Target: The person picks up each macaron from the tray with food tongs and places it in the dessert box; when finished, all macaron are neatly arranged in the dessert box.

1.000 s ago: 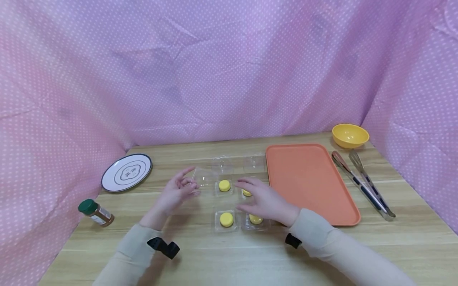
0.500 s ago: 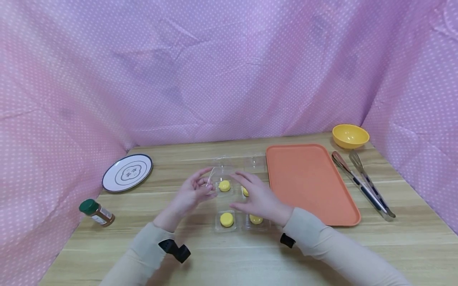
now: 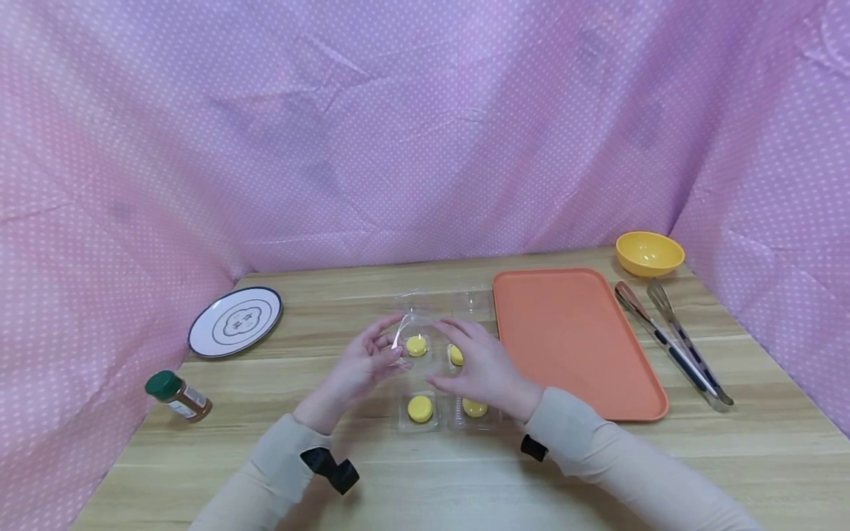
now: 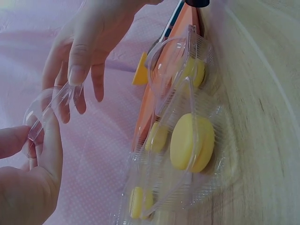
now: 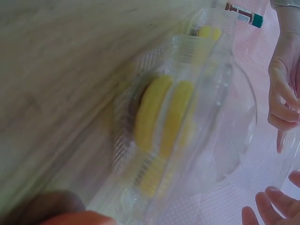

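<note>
My left hand (image 3: 365, 361) pinches the edge of a clear domed plastic lid (image 4: 36, 112), held up over the table. My right hand (image 3: 491, 372) meets the lid's opposite edge, thumb on one side and fingers behind in the left wrist view. Below the lid, a yellow macaron (image 3: 416, 346) sits in a clear plastic box. Another yellow macaron (image 3: 456, 355) is beside it, partly behind the right hand. Closer to me are a front left macaron (image 3: 420, 408) and a front right macaron (image 3: 474, 407), in clear boxes too.
Right of the boxes lies an orange tray (image 3: 571, 332), with tongs (image 3: 671, 346) and a spatula-like utensil (image 3: 684, 332) beyond. A yellow bowl (image 3: 649, 254) stands far right. On the left are a white plate (image 3: 219, 324) and a green-capped spice jar (image 3: 179, 394).
My left hand has carried the clear lid rightward, from beside the boxes to over the rear left macaron. The right hand has shifted slightly left to meet it.
</note>
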Motion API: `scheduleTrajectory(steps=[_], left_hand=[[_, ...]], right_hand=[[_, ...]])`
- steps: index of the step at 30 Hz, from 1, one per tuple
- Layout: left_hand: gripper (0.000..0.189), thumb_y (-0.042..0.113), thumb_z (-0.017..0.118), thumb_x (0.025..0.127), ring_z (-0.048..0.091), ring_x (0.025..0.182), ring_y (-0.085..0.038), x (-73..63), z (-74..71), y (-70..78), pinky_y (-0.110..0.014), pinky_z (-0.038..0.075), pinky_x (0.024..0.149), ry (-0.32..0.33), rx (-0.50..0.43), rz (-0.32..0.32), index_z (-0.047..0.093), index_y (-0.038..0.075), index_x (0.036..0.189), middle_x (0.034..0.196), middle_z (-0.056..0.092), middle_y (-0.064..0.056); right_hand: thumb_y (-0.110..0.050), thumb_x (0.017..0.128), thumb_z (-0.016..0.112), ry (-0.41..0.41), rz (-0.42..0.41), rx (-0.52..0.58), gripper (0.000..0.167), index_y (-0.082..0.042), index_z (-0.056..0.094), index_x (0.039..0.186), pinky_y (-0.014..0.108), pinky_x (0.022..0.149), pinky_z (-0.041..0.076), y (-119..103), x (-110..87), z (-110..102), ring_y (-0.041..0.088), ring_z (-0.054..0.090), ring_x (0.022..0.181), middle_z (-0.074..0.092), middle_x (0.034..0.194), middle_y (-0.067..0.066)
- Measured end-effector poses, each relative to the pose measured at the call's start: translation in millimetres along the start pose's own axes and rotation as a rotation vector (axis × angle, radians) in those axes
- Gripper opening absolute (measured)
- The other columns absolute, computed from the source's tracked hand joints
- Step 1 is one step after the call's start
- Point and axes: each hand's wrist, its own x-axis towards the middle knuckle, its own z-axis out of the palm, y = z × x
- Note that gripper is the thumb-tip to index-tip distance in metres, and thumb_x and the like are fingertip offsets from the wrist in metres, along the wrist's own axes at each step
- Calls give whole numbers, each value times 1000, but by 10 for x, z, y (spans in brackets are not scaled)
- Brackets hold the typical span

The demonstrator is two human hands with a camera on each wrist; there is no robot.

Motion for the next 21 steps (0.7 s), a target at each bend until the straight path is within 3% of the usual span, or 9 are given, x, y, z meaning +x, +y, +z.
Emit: scheduleTrajectory(steps=[3,6,9,12,15,21], left_hand=[[62,-15,38,92,63,81,-7,-4,1,-2,-25,56,80,-6,13,-1,10,-7,147,92,59,4],[62,-13,43,92,63,84,-9,-4,-9,-8,-26,56,81,18,84,-13,16,-5,147,96,60,3],[62,-7,52,90,63,93,-14,-7,-19,-12,-29,56,84,79,280,-18,26,0,146,106,60,-8],[64,-2,62,87,58,108,-28,-24,-50,-21,-36,53,92,108,504,20,34,2,143,119,54,-20],[68,2,70,82,49,119,-40,-68,-95,-47,-47,47,98,84,680,106,36,0,141,130,47,-24],[82,13,81,73,40,129,-36,-189,-146,-92,-54,42,102,0,961,224,37,3,142,142,38,-19]], right_hand=[[-38,67,83,-2,3,-12,81,-14,50,137,47,96,48,-3,7,13,29,53,119,55,131,10],[-38,67,83,-5,-6,-24,81,-15,49,137,47,96,48,-4,13,23,29,53,119,55,131,10],[-37,67,83,-7,-17,-25,81,-15,49,137,47,97,48,6,1,23,29,53,119,55,131,10],[-35,66,84,-28,-34,-5,81,-14,50,136,46,98,47,15,-8,21,28,52,119,55,131,10],[-34,67,84,-67,-61,21,80,-11,50,135,44,100,46,23,-14,26,27,52,120,55,131,9],[-34,66,84,-105,-137,28,77,-8,53,132,42,99,47,46,-40,36,26,53,117,57,128,8]])
